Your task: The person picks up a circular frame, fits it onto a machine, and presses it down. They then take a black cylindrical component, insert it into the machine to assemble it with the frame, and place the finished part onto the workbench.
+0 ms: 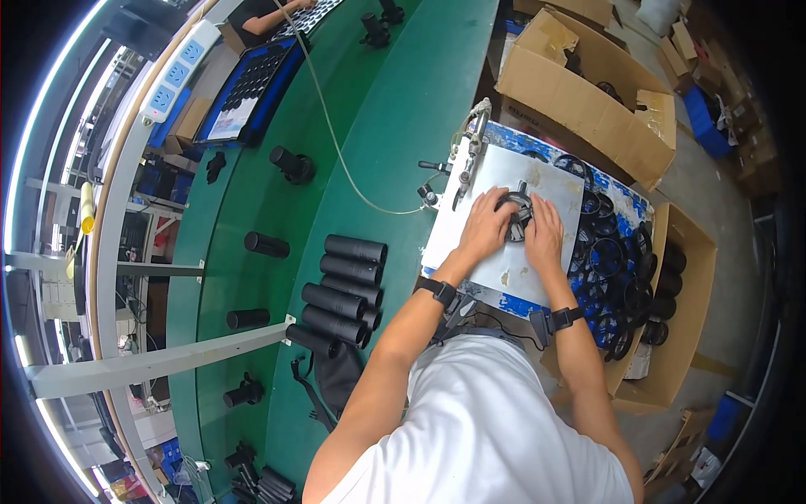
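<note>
A black ring-shaped part with a short stub at its far side lies on a grey sheet in front of me. From the left, my left hand grips it, fingers bent over the rim. My right hand holds its right side, thumb toward the ring's middle. The hands partly cover the part, so its inner detail is hard to make out. Just beyond my left hand stands a small metal clamp-like fixture at the sheet's left edge.
Many black rings fill a blue surface on the right, beside open cardboard boxes. Several black cylinders lie on the green bench to the left. A pale hose crosses it. At the far left, another person's arm shows.
</note>
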The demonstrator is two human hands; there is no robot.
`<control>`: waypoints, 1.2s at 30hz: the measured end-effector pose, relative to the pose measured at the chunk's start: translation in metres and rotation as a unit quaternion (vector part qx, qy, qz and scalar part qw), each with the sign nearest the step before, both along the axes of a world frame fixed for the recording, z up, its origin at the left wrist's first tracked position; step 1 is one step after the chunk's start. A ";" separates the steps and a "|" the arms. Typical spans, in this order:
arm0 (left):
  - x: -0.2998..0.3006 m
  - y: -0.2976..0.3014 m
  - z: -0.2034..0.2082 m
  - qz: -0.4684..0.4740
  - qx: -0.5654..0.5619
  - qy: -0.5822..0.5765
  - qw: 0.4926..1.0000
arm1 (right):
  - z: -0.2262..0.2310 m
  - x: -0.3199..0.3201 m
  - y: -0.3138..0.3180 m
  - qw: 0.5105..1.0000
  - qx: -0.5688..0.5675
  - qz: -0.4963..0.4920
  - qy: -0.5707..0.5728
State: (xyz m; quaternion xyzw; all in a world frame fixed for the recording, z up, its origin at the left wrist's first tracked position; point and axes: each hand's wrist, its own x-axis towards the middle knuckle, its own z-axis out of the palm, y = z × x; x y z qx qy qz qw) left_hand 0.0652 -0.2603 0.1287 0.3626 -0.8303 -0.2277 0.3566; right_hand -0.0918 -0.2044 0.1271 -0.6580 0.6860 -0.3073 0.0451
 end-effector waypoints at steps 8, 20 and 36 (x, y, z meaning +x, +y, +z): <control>0.006 0.000 0.005 -0.016 -0.031 0.007 0.999 | 0.004 0.000 0.001 1.000 -0.007 0.004 -0.007; 0.012 -0.030 0.019 -0.070 -0.124 -0.170 0.975 | 0.003 -0.003 -0.002 1.000 -0.016 0.006 0.004; 0.010 -0.022 0.000 -0.041 0.012 -0.058 0.997 | 0.001 0.000 -0.001 1.000 -0.007 -0.018 0.013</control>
